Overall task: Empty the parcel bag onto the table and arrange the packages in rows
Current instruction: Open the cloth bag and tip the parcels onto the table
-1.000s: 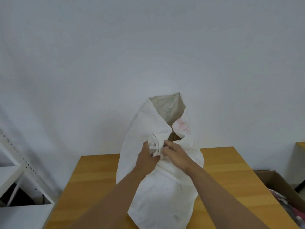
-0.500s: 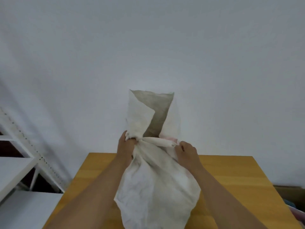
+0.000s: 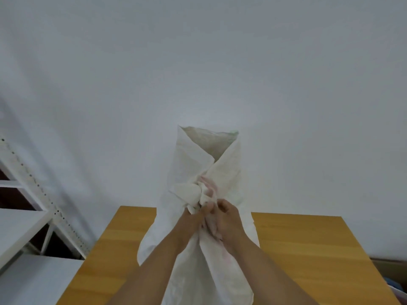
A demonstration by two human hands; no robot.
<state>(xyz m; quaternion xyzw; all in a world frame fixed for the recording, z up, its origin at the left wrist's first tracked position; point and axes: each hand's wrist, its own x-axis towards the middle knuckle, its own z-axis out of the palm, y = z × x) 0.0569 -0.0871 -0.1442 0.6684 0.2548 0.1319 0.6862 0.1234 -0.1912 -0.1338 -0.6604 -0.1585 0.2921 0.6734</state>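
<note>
A large white woven parcel bag [image 3: 204,267] stands upright on the wooden table [image 3: 297,249], its open mouth [image 3: 209,142] rising against the wall. My left hand [image 3: 190,223] and my right hand [image 3: 229,223] sit side by side at the bag's neck, each gripping bunched fabric at the knot-like wad [image 3: 198,194] just above them. Faint pink marks show on the cloth near my fingers. No packages show; whatever is inside is hidden by the bag.
White metal shelving [image 3: 33,208] stands to the left of the table. A cardboard box [image 3: 392,274] sits on the floor at the right edge. A plain white wall backs the table.
Half a second ago my hands were apart, stretching the bag's neck sideways; now they have come together at the middle, gathering the fabric into a wad. The view has tilted slightly.
</note>
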